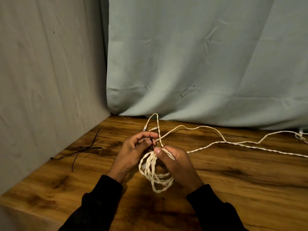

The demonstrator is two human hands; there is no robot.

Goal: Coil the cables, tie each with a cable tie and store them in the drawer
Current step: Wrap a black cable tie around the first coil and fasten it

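So your right hand (173, 157) grips the coiled cable (155, 172) above the near bench (233, 189) while your left hand (136, 147) pinches a black tie (154, 142) around it, unfastened I think; another cable (250, 144) waits far right, spare ties (83, 150) left.

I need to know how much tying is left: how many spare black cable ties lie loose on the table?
About 3, crossed in a pile on the wooden table at its left edge by the wall: loose cable ties. Overlap and dim light may hide more. Another is pinched in the left hand.
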